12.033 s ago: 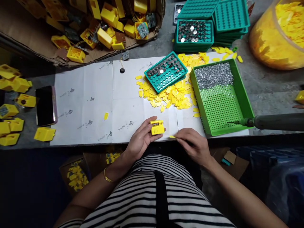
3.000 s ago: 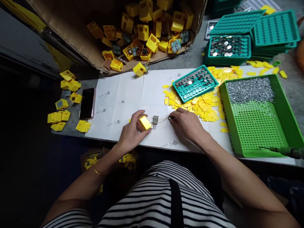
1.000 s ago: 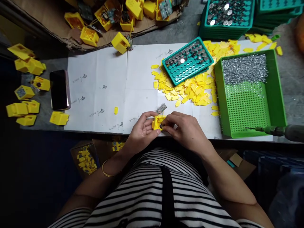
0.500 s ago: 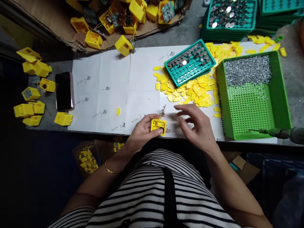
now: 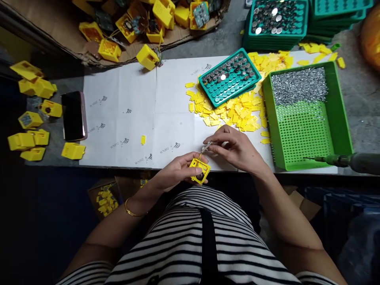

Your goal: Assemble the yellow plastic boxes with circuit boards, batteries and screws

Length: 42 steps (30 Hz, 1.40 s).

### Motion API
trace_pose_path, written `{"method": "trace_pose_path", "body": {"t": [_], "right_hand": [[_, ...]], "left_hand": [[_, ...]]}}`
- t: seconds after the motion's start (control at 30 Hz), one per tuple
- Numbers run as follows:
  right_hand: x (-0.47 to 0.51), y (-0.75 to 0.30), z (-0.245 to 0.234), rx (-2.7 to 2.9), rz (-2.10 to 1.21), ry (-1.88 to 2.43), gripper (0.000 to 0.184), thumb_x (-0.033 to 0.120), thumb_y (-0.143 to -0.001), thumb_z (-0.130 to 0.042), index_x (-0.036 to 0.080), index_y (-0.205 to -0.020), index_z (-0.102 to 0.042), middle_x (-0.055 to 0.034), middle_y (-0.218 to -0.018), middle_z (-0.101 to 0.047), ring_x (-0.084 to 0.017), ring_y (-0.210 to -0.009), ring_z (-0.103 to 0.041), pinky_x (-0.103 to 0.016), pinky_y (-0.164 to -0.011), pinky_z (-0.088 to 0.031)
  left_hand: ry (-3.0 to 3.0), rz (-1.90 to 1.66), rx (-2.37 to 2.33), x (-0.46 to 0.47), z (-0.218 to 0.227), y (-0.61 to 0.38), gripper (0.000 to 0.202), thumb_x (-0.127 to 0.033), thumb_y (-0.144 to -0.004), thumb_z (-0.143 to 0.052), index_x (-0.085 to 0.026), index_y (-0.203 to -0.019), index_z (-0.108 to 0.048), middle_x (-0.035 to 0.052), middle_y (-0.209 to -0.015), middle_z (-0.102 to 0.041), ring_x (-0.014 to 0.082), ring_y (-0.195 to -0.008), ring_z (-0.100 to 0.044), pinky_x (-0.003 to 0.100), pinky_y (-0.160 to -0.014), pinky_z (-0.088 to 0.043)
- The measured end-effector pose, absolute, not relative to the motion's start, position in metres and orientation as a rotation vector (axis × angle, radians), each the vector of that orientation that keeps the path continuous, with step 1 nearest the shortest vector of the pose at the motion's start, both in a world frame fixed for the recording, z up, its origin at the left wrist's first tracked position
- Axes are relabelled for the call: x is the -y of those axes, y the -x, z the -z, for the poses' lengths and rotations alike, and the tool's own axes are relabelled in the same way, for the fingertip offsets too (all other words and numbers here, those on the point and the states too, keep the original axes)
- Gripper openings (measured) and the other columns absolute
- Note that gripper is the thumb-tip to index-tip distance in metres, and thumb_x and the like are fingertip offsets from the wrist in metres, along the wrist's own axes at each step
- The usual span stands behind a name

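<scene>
My left hand [image 5: 181,170] grips a small open yellow plastic housing [image 5: 204,177] at the table's front edge, thumb over its rim. A dark round part shows inside it, and thin wires run up out of it. At the end of the wires is a small circuit board [image 5: 207,146], seen edge-on, pinched between the thumb and fingers of my right hand [image 5: 234,148]. Just beyond the hands lies a heap of yellow plastic tabs [image 5: 237,114]. On that heap rests a teal tray [image 5: 222,93] partly filled with button cells.
A green basket [image 5: 347,130] of small metal screws stands at right, an electric screwdriver [image 5: 350,160] across its front. Stacked teal trays [image 5: 276,39] stand behind. A phone [image 5: 74,116] and several yellow housings [image 5: 73,151] lie at left. A cardboard box [image 5: 68,43] holds more housings.
My right hand has moved left and closed on the circuit board. My left hand has drawn the yellow housing slightly nearer to me and tilted it. The whole view has shifted a little.
</scene>
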State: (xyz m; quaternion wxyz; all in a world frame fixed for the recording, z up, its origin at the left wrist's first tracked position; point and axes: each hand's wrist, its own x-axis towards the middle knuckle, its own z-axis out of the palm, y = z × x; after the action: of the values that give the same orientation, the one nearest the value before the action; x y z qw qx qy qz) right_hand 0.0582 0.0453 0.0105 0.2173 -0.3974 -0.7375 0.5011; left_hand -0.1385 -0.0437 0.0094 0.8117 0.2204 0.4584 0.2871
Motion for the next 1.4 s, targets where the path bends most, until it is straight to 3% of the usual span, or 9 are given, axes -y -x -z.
{"method": "trace_pose_path", "body": {"t": [0.1, 0.27, 0.43, 0.6, 0.77, 0.9, 1.1, 1.3, 1.4], "right_hand": [[-0.046, -0.057, -0.013, 2.065, -1.413, 1.08, 0.016, 0.027, -0.087, -0.061, 0.02, -0.099, -0.071, -0.0023, -0.087, -0.068, -0.011, -0.071, -0.06, -0.023, -0.065, -0.048], [-0.047, -0.058, -0.018, 1.806, -1.981, 1.02, 0.018, 0.03, -0.09, -0.054, 0.016, -0.095, -0.064, 0.0, -0.071, -0.067, -0.009, -0.051, -0.058, -0.021, -0.051, -0.047], [-0.048, -0.061, -0.021, 1.461, -2.217, 1.066, 0.024, 0.039, -0.087, -0.058, 0.017, -0.097, -0.061, 0.0, -0.069, -0.066, -0.013, -0.054, -0.065, -0.021, -0.047, -0.051], [-0.045, -0.058, -0.019, 1.461, -2.212, 1.053, 0.032, 0.043, -0.08, -0.071, 0.016, -0.089, -0.057, 0.0015, -0.069, -0.062, -0.011, -0.055, -0.065, -0.018, -0.045, -0.051], [-0.047, -0.06, -0.012, 1.415, -2.216, 0.911, 0.054, 0.026, -0.075, -0.077, 0.02, -0.123, -0.052, 0.0037, -0.079, -0.064, -0.011, -0.062, -0.066, -0.024, -0.06, -0.057], [-0.052, -0.064, -0.01, 1.719, -1.991, 0.898, 0.024, 0.03, -0.076, -0.075, 0.015, -0.094, -0.07, -0.005, -0.089, -0.071, -0.015, -0.082, -0.067, -0.027, -0.077, -0.055], [-0.053, -0.069, -0.019, 1.899, -1.969, 0.948, 0.024, 0.034, -0.09, -0.059, 0.014, -0.099, -0.069, -0.0013, -0.072, -0.067, -0.01, -0.06, -0.06, -0.021, -0.057, -0.049], [-0.04, -0.062, -0.023, 1.749, -2.009, 0.986, 0.023, 0.034, -0.085, -0.064, 0.014, -0.097, -0.061, -0.0041, -0.088, -0.066, -0.011, -0.066, -0.063, -0.021, -0.056, -0.051], [-0.031, -0.057, -0.02, 1.818, -1.735, 1.043, 0.038, 0.022, -0.083, -0.066, 0.018, -0.118, -0.053, -0.0028, -0.097, -0.065, -0.01, -0.068, -0.063, -0.022, -0.061, -0.052]], "left_hand": [[-0.442, -0.611, -1.031, 0.042, -0.012, 0.138, 0.024, -0.038, -0.081, -0.068, -0.02, -0.096, -0.063, 0.0051, -0.088, -0.068, 0.0186, -0.07, -0.072, 0.028, -0.06, -0.057], [-0.525, -0.649, -1.077, 0.041, -0.011, 0.137, 0.02, -0.036, -0.08, -0.069, -0.019, -0.091, -0.066, 0.0029, -0.08, -0.068, 0.0163, -0.064, -0.069, 0.03, -0.061, -0.057], [-0.594, -0.662, -1.088, 0.039, -0.013, 0.137, 0.018, -0.035, -0.081, -0.068, -0.018, -0.088, -0.067, 0.0018, -0.077, -0.065, 0.0143, -0.062, -0.066, 0.03, -0.061, -0.056], [-0.687, -0.561, -1.129, 0.035, -0.018, 0.135, 0.021, -0.035, -0.082, -0.067, -0.015, -0.09, -0.067, 0.0011, -0.077, -0.065, 0.0127, -0.068, -0.063, 0.027, -0.066, -0.053], [-0.554, -0.462, -1.028, 0.033, -0.02, 0.134, 0.025, -0.038, -0.081, -0.067, -0.015, -0.09, -0.065, 0.0003, -0.075, -0.062, 0.0129, -0.063, -0.063, 0.029, -0.061, -0.055], [-0.487, -0.482, -0.986, 0.034, -0.018, 0.135, 0.025, -0.038, -0.08, -0.068, -0.016, -0.089, -0.065, 0.0007, -0.076, -0.061, 0.0124, -0.061, -0.062, 0.029, -0.057, -0.056], [-0.549, -0.481, -1.107, 0.036, -0.013, 0.134, 0.026, -0.038, -0.083, -0.065, -0.015, -0.095, -0.066, 0.0034, -0.077, -0.065, 0.0144, -0.062, -0.066, 0.027, -0.054, -0.055], [-0.538, -0.564, -1.181, 0.037, -0.003, 0.13, 0.032, -0.042, -0.085, -0.062, -0.019, -0.106, -0.063, 0.0061, -0.09, -0.07, 0.0165, -0.069, -0.071, 0.024, -0.056, -0.056], [-0.467, -0.667, -1.212, 0.038, -0.001, 0.128, 0.027, -0.034, -0.085, -0.064, -0.02, -0.108, -0.063, 0.0061, -0.099, -0.069, 0.0175, -0.081, -0.07, 0.028, -0.064, -0.059]]}}
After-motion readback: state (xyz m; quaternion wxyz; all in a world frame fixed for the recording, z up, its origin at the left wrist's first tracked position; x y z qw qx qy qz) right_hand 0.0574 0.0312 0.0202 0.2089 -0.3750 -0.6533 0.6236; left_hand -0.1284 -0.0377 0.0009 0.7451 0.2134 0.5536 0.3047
